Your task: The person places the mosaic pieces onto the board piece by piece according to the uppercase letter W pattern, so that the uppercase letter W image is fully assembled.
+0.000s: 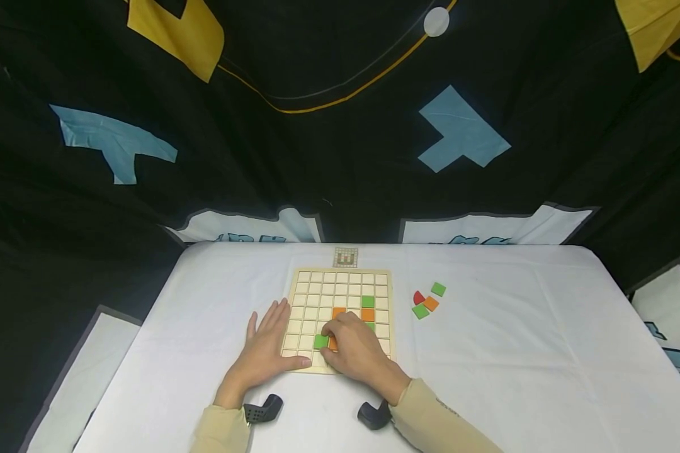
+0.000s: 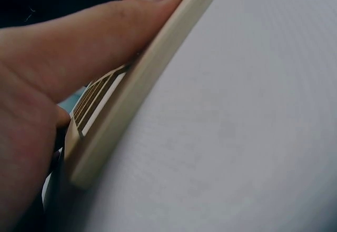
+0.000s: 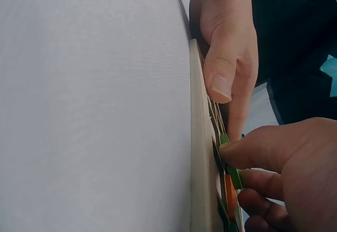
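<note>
A square wooden grid board lies on the white table with several green and orange tiles in its cells. My left hand is spread along the board's left side, its thumb on the front edge; the left wrist view shows that thumb against the rim. Over the board's front middle, my right hand pinches a green tile between thumb and fingers, seen in the right wrist view. Beside its fingertips are another green tile and an orange tile. The hand hides some cells.
Right of the board lie loose pieces: green tiles, an orange tile and a red rounded piece. A small printed grid card is behind the board. A dark patterned curtain hangs beyond the table.
</note>
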Tool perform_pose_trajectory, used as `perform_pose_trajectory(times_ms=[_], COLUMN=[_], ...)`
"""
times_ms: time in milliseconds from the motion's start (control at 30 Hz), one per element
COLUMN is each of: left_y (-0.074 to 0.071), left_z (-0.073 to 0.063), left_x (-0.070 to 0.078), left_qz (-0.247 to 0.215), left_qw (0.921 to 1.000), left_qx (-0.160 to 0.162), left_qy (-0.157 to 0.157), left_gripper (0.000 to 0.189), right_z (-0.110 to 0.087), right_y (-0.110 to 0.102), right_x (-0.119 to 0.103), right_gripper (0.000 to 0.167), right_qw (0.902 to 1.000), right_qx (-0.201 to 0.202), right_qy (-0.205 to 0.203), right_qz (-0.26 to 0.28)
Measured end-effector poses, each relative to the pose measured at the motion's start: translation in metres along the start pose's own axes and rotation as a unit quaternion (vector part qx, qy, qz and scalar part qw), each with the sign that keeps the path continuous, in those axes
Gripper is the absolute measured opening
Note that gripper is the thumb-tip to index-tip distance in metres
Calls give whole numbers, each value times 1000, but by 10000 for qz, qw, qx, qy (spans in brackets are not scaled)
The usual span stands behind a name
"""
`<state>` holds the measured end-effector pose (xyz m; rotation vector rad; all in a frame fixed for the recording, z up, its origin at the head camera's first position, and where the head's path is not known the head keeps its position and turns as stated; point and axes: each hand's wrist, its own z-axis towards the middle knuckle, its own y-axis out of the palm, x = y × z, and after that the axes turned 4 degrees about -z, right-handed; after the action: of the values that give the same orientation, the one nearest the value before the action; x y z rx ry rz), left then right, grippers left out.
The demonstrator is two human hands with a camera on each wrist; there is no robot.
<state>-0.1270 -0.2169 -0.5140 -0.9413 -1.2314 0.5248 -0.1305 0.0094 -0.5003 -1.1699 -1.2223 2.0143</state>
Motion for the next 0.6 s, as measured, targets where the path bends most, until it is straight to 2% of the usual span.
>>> perform_pose_trajectory(times_ms=[267, 600], left_y=[0, -1], left_z=[0, 0], left_x=[1, 2], left_qz=[33, -11], left_qw=[10000, 10000], left_qx=[30, 49], left_qy=[10, 20], left_gripper=[126, 127], right_z=[0, 0], right_y=[-1, -1], right_x=[1, 6], right_gripper=[23, 24], right_qw=[10000, 9992], right_qx=[-45, -150], right_qy=[-22, 67], right_qz=[34, 356])
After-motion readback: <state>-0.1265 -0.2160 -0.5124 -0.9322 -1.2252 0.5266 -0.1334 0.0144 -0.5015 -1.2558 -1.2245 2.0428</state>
